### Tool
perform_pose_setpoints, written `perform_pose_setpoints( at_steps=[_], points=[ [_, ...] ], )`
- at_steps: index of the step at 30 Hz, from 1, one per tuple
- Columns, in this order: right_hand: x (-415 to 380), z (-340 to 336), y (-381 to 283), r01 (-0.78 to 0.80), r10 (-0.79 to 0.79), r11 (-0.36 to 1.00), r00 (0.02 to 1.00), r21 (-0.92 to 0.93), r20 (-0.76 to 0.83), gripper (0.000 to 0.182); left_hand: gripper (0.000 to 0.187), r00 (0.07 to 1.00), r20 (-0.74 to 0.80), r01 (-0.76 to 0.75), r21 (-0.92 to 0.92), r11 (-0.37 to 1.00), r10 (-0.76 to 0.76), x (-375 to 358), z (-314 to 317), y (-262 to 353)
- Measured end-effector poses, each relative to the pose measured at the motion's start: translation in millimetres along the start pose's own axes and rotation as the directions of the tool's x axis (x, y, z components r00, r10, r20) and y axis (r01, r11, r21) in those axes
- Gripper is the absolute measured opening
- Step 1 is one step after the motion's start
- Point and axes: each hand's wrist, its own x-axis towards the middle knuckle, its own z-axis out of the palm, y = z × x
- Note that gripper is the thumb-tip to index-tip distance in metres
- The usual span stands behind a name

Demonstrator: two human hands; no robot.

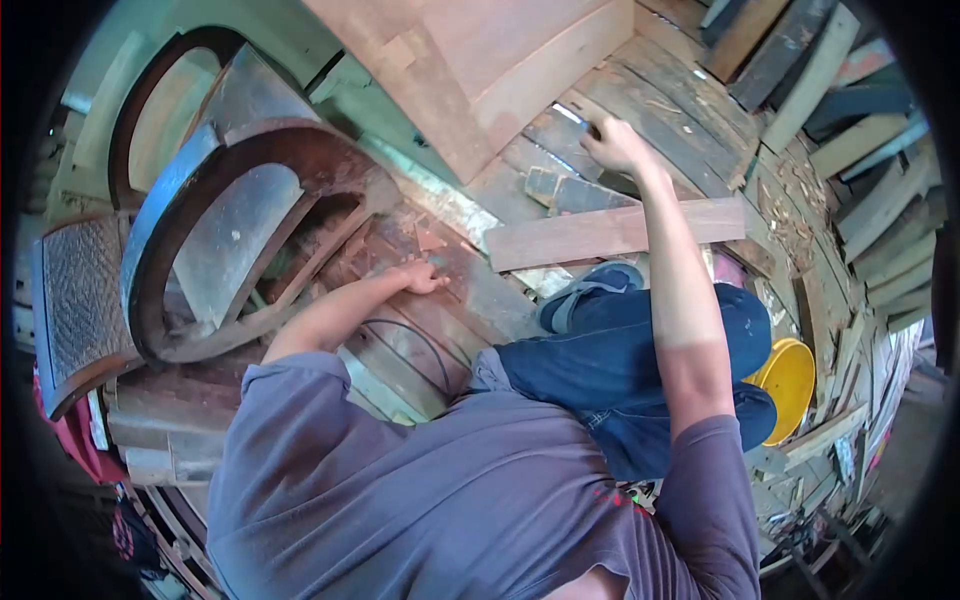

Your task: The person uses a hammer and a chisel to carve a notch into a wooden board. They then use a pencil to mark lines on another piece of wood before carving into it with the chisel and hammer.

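Observation:
My left hand (422,276) rests low over reddish-brown boards (405,235), beside a curved wooden frame (150,270). Its palm is partly turned up, and its fingers are loosely bent and apart, with nothing visible in them. My right hand (615,148) reaches forward over the plank floor (660,95), near the corner of a large wooden panel piece (550,70). Its fingers are closed around a small dark spot; what they hold, if anything, is too small to make out. Beneath my right forearm lies a flat plank (590,238), partly hidden by the arm.
Several timber offcuts (865,145) are stacked at the right, with wood shavings around them. A yellow bucket (785,390) stands beside my knee. A black cable (425,340) curves near my left forearm. Short dark blocks (580,195) lie behind the plank.

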Motion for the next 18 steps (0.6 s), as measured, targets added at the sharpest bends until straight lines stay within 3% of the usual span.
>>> perform_pose_setpoints(
  at_steps=[1,5,7,10,11,14,15,18],
  points=[
    [-5,19,8,-0.008,0.009,1.000,0.998,-0.011,0.068,0.031,0.062,0.990,0.143,-0.006,0.023,1.000,0.003,-15,-11,-1],
    [-24,67,58,-0.075,0.080,0.997,0.973,-0.031,0.216,0.029,0.055,0.963,-0.243,-0.124,-0.016,0.992,0.116,-45,2,-14],
    [-35,69,76,-0.117,0.123,0.992,0.981,-0.043,0.153,0.029,0.051,0.894,-0.418,-0.167,0.026,0.986,0.162,-50,5,-23],
    [-34,58,80,-0.200,0.200,0.980,0.979,-0.014,0.047,0.031,0.049,0.807,-0.591,0.005,0.028,1.000,0.013,-41,27,-56],
    [-36,56,77,-0.234,0.234,0.972,0.972,0.007,0.016,0.032,0.048,0.768,-0.639,0.003,0.063,0.998,0.038,-46,28,-62],
    [-40,59,72,-0.230,0.230,0.973,0.972,0.006,-0.046,0.031,0.045,0.670,-0.736,-0.001,0.127,0.992,0.095,-49,29,-66],
    [-39,69,79,-0.202,0.202,0.979,0.978,0.020,-0.044,0.030,0.042,0.636,-0.761,-0.065,0.111,0.992,0.126,-51,26,-64],
    [-42,87,86,-0.205,0.205,0.979,0.978,0.008,0.036,0.028,0.041,0.669,-0.731,-0.111,0.077,0.991,0.131,-50,22,-68]
  ],
)
